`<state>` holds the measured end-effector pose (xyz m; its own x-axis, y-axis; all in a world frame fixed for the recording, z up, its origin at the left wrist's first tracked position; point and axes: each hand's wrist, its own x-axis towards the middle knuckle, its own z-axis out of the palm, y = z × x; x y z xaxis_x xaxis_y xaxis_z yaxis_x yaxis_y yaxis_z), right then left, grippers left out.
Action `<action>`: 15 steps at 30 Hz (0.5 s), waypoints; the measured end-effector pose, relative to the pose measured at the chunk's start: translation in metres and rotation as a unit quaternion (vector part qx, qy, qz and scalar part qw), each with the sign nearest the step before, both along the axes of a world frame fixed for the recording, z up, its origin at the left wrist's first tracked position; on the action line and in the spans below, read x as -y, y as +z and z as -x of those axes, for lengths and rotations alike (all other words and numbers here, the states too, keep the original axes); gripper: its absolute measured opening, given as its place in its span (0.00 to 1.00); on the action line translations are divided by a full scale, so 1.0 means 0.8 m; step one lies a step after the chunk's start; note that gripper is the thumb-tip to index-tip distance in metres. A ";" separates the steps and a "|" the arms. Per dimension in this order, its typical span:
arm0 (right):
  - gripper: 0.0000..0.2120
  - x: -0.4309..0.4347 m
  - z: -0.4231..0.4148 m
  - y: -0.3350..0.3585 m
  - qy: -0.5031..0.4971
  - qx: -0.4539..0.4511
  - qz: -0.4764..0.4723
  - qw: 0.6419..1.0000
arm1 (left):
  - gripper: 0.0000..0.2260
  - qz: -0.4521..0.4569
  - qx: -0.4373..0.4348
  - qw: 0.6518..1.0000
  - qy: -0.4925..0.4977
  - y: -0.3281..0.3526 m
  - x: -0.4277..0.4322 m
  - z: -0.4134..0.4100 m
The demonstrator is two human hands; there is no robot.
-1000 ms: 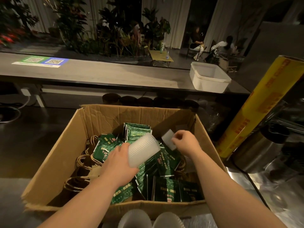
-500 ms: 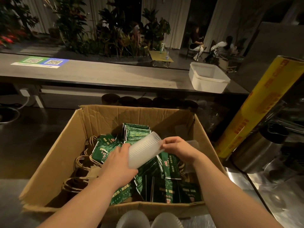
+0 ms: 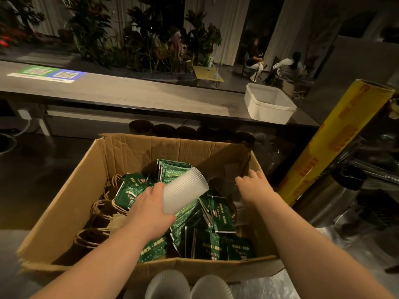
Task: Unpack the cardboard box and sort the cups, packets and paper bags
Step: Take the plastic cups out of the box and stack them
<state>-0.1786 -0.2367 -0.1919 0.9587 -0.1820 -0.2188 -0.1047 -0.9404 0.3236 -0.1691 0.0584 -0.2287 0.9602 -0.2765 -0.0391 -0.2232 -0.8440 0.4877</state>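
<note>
An open cardboard box (image 3: pixel 71 203) stands in front of me. Inside lie several green packets (image 3: pixel 220 214) and, along the left wall, brown paper bags with twisted handles (image 3: pixel 101 214). My left hand (image 3: pixel 149 210) grips a stack of translucent plastic cups (image 3: pixel 183 190) held on its side above the packets. My right hand (image 3: pixel 254 186) reaches, fingers spread and holding nothing, toward the box's back right corner. Two more cup stacks (image 3: pixel 187 285) show rims at the bottom edge, just outside the box.
A tall yellow roll (image 3: pixel 332 143) leans right of the box beside a steel container (image 3: pixel 323 201). A white plastic tub (image 3: pixel 267 104) sits on the long grey counter (image 3: pixel 129 91) beyond. Dark round containers (image 3: pixel 172 130) line up behind the box. People sit far back.
My right hand slid a single cup onto the stack in my left hand, let go, and moved right toward the box's back corner. The left hand stayed put.
</note>
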 end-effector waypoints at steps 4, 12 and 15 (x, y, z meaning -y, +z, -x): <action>0.30 0.004 -0.002 -0.024 0.017 -0.016 0.054 0.998 | 0.33 -0.001 -0.003 1.000 -0.009 -0.001 0.000 0.001; 0.28 -0.003 -0.004 0.004 -0.100 0.111 -0.534 0.832 | 0.36 -0.004 -0.013 1.000 -0.028 -0.003 -0.002 0.000; 0.32 -0.002 0.003 0.006 -0.108 0.097 -0.704 0.695 | 0.37 0.004 -0.013 0.999 -0.040 -0.005 -0.002 0.001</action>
